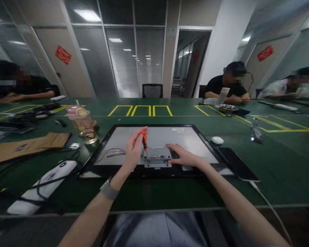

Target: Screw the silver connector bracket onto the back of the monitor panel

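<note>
- Panel: flat, smooth grey back, black rim, long axis left to right.
- Your right hand, fingers apart, rests at the bracket's right end.
- Your left hand, nearer the driver, is clamped on it.
- Bracket: metallic, at the panel's near middle.
- Driver: orange-black handle, thin shaft slanting down to the bracket's left end.

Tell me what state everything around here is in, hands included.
Left hand: closed around the screwdriver
Screwdriver: held tilted, tip down at the metal bracket
Right hand: open, fingers spread at the bracket's right side
Metal bracket: on the panel
Display panel: lying flat, back up
Phone: lying flat, screen dark, plugged in
White cable: connected to the phone
Cup: standing
Paper bag: lying flat
</note>
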A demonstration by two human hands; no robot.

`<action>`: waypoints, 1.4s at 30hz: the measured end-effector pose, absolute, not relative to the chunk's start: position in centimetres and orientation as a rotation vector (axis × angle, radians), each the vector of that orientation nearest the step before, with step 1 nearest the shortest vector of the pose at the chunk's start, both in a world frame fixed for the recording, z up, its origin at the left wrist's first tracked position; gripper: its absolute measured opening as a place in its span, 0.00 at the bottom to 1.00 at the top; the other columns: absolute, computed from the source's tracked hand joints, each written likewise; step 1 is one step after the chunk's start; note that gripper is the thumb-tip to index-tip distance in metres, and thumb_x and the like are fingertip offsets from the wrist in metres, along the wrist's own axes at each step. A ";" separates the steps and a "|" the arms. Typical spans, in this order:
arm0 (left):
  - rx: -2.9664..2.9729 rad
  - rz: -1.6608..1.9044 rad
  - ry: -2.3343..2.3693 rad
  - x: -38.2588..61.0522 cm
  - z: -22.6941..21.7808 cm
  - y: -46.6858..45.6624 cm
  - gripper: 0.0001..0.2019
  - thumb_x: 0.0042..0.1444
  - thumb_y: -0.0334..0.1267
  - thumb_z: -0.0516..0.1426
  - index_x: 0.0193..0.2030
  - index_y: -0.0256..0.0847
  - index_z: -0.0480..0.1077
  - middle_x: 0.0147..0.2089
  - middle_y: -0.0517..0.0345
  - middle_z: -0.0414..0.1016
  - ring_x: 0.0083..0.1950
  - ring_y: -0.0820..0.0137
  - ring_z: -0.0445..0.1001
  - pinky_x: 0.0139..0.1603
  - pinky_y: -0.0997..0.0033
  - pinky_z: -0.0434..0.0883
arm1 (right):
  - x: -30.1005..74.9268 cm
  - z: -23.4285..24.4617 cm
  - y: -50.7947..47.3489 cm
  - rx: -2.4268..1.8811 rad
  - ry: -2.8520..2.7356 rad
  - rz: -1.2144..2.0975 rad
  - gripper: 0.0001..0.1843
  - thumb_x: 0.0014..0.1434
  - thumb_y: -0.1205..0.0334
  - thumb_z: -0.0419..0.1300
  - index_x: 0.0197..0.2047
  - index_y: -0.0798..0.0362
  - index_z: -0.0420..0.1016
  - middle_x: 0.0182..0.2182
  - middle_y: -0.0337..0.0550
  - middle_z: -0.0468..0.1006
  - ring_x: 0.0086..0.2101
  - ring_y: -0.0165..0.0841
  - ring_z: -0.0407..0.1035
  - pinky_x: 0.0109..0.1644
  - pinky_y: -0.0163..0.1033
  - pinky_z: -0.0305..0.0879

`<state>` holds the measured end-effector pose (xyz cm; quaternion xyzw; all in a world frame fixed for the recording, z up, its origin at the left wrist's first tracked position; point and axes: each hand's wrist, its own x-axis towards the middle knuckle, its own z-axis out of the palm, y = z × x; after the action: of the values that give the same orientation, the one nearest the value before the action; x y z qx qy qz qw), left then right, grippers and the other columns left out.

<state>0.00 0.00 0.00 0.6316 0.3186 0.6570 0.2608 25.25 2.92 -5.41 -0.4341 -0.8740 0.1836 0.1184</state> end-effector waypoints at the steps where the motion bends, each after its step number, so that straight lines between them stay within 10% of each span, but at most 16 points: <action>1: 1.687 1.763 0.857 0.0 -0.1 0.1 0.14 0.63 0.39 0.50 0.52 0.41 0.71 0.50 0.52 0.75 0.47 0.71 0.74 0.52 0.69 0.70 | 25.3 -5.4 2.9 -1.262 -2.553 0.535 0.45 0.54 0.38 0.57 0.67 0.55 0.52 0.66 0.54 0.55 0.65 0.45 0.48 0.70 0.54 0.39; 10: 1.755 1.826 0.908 -0.1 -0.2 0.5 0.08 0.54 0.38 0.60 0.40 0.41 0.75 0.39 0.57 0.71 0.38 0.73 0.71 0.41 0.73 0.70 | 25.4 -5.5 3.0 -1.224 -2.547 0.558 0.45 0.54 0.37 0.57 0.67 0.51 0.51 0.66 0.52 0.56 0.65 0.43 0.49 0.70 0.54 0.37; 17: 1.705 1.728 0.842 0.0 -0.1 0.1 0.15 0.64 0.39 0.49 0.54 0.42 0.70 0.50 0.52 0.75 0.47 0.69 0.74 0.52 0.66 0.69 | 25.4 -5.2 2.8 -1.242 -2.539 0.572 0.45 0.54 0.37 0.57 0.68 0.52 0.51 0.66 0.51 0.55 0.65 0.44 0.48 0.70 0.53 0.37; 42: 1.742 1.736 0.882 0.0 -0.2 0.3 0.13 0.62 0.39 0.53 0.50 0.43 0.73 0.48 0.53 0.73 0.47 0.69 0.73 0.51 0.69 0.69 | 25.3 -5.2 2.8 -1.233 -2.544 0.565 0.44 0.55 0.37 0.56 0.68 0.50 0.50 0.66 0.50 0.56 0.65 0.42 0.49 0.70 0.54 0.36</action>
<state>-0.04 0.29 -0.17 0.6435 0.3257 0.6415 0.2614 25.31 2.84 -5.25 -0.4242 -0.8750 0.1944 0.1290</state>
